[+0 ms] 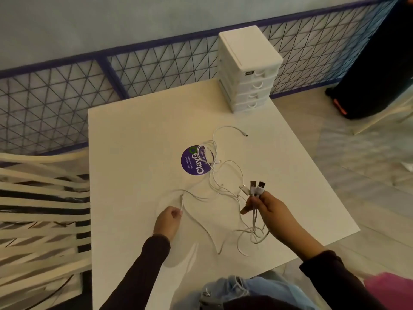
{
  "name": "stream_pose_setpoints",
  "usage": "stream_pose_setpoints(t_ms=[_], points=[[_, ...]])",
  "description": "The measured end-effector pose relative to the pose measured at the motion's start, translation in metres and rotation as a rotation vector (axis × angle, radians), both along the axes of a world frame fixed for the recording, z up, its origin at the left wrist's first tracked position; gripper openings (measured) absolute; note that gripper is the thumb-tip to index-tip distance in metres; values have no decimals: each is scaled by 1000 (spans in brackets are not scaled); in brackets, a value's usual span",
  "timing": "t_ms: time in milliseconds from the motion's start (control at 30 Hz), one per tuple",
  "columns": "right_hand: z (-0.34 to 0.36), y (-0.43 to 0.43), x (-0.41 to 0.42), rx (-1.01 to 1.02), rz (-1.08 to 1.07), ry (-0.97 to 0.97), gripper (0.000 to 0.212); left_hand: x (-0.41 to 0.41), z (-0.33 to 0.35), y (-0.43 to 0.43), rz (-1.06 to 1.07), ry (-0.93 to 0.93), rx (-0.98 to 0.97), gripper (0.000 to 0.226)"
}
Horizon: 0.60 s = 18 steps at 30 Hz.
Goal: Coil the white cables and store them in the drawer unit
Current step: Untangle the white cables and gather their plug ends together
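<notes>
Several white cables (225,175) lie tangled across the middle of the white table (138,135). My right hand (267,209) is shut on a bunch of them, with three USB plugs (254,187) sticking up above my fingers and loops hanging below the hand. My left hand (167,220) pinches one thin cable strand (182,202) that runs up from my fingers toward the tangle. One free cable end (245,135) lies farther back. The white drawer unit (250,70) stands at the table's far right corner, all its drawers closed.
A round purple sticker (192,161) lies under part of the tangle. A slatted white chair (42,209) stands left of the table. A purple wire-mesh fence (134,70) runs behind it. A dark object (375,63) stands on the floor at the far right.
</notes>
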State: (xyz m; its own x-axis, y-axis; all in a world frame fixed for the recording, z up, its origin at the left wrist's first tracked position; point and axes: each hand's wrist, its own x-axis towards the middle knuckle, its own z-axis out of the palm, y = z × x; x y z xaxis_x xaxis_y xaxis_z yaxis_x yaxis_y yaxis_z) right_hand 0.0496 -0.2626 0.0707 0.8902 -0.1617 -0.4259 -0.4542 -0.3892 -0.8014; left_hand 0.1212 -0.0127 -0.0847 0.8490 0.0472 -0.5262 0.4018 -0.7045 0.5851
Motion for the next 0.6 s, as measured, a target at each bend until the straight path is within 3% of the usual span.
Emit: stream_pose_setpoints(t_ms=[100, 267, 367, 600], points=[[17, 11, 26, 53, 65, -50, 21, -10, 56, 8, 284, -97, -296, 8], [18, 28, 39, 354, -22, -51, 16, -28, 133, -15, 484, -73, -786, 10], [19, 31, 33, 394, -20, -40, 19, -39, 164, -38, 402, -121, -810, 19], [30, 45, 30, 570, 2, -21, 24, -57, 181, -64, 215, -322, -645, 28]])
